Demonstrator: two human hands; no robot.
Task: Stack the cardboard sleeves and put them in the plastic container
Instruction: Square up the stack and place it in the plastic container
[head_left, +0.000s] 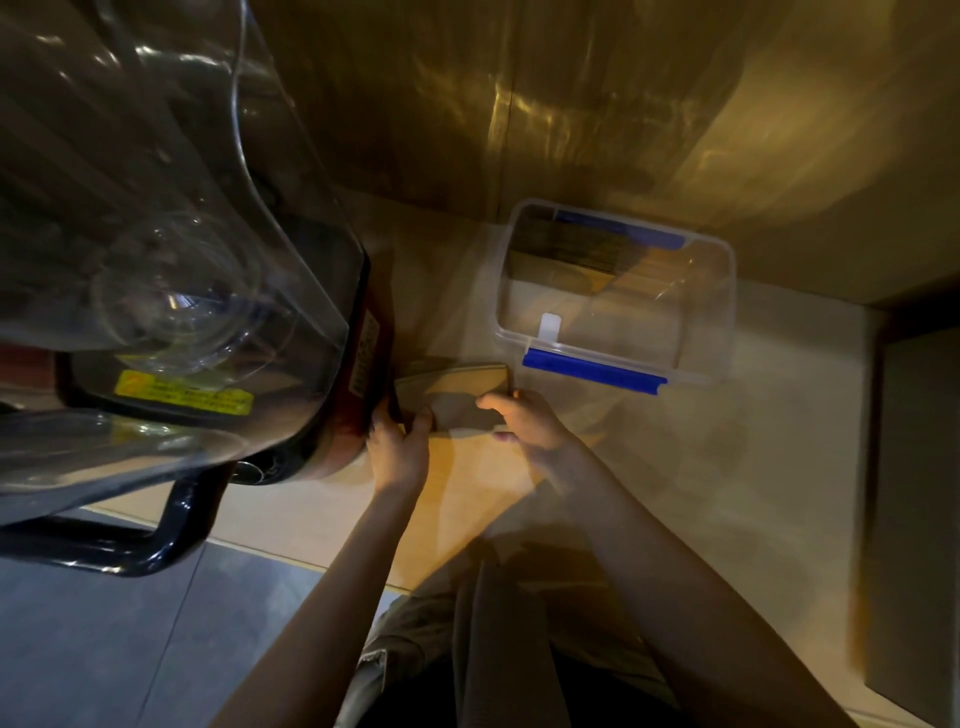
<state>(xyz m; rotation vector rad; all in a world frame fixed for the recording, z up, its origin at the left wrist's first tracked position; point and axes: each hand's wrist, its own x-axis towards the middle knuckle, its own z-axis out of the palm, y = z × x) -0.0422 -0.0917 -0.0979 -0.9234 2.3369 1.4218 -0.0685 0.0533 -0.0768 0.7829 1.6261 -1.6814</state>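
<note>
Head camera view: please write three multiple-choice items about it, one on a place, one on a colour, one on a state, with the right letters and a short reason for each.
1. Where is the clear plastic container relative to the hands?
A. beyond them, to the right
B. under the blender
C. on the floor

2. What colour are the container's clips?
A. red
B. blue
C. green

3. What are the left hand and right hand doing?
A. resting empty
B. both holding the flat brown cardboard sleeves
C. closing a lid

Answers: 1 A, it stands farther along the counter; 2 B, both clips show blue; 3 B, fingers of each hand grip the sleeves.
</note>
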